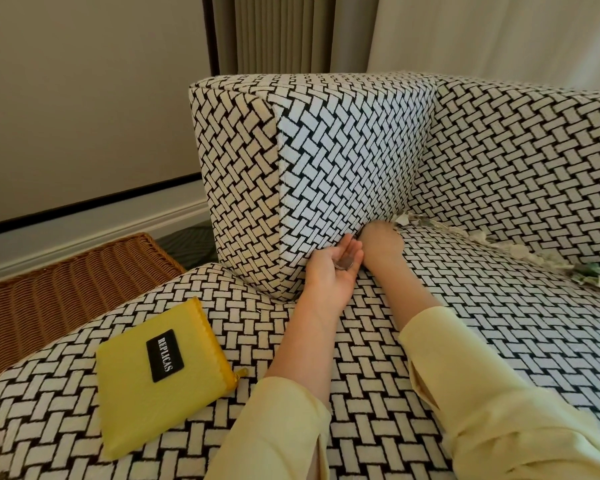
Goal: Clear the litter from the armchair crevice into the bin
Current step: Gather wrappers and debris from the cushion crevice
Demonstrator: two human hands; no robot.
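Leans over a basket-weave armchair [465, 341] and works at the foot of its armrest [343, 150]. Buries the right hand [380, 242] in the gap between seat and armrest, hard against the armrest's lower inner edge, with the fingers out of sight under the fabric; cannot tell whether spread, pressed together or closed on anything. Holds the left hand [331, 275] palm up against the armrest's near bottom corner, touching the right wrist, fingers curled into a cup around a small silvery piece [344, 264]; cannot make out what sort of thing.

Shows the litter [499, 244] to the right of the armrest, strung along the crevice [461, 233] where seat meets backrest: pale torn scraps, bits of clear wrapping, and a green-printed piece farthest from the armrest. Shows one pale scrap [403, 220] at the armrest's back bottom corner, just beside the right hand.

Takes in a yellow pouch [160, 375] with a black label reading REPLICAS, flat on the seat cushion, well apart from the armrest, nearer the camera and to its left. Takes in a wicker basket [66, 282] on the floor to the left of the armrest, beyond the seat's edge. Wears pale yellow sleeves [499, 410], pushed back from both wrists. Catches a ribbed curtain [284, 32] behind the armrest.
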